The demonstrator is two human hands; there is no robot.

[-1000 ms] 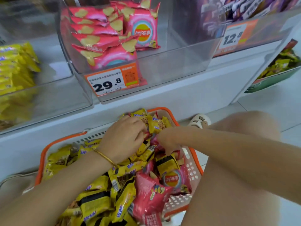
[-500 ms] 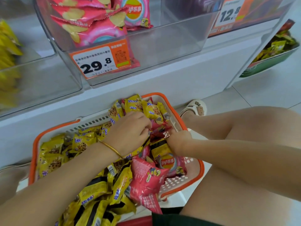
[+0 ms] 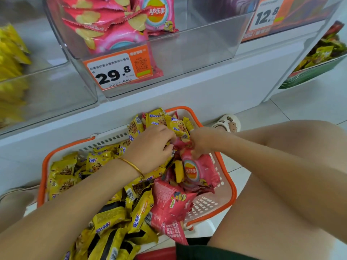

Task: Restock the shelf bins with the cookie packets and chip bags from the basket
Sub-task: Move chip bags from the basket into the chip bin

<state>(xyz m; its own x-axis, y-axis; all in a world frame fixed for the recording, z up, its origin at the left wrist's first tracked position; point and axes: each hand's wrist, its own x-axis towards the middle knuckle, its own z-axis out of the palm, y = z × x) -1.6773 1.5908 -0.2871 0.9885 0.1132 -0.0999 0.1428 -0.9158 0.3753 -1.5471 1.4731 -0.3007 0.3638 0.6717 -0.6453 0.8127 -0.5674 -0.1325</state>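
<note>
An orange-rimmed white basket (image 3: pixel 233 192) stands on the floor below the shelf, full of yellow cookie packets (image 3: pixel 63 171) and pink chip bags (image 3: pixel 169 201). My left hand (image 3: pixel 152 147), with a gold bangle on the wrist, lies in the far end of the pile, its fingers curled over a heap of cookie packets (image 3: pixel 169 122). Just to its right, my right hand (image 3: pixel 201 143) pinches the top of a pink chip bag (image 3: pixel 197 171). Both sets of fingertips are partly buried among the packets.
Above the basket a clear shelf bin (image 3: pixel 206 51) holds pink chip bags (image 3: pixel 112 25) behind a 29.8 price tag (image 3: pixel 116 70). The bin to the left (image 3: pixel 56 94) holds yellow packets. A green tray (image 3: pixel 315 72) sits at right. My knees and a shoe (image 3: pixel 228 124) flank the basket.
The view has dipped and drawn closer to the basket. My right hand has worked down onto the pink chip bag, while my left hand stays on the yellow packets at the far end.
</note>
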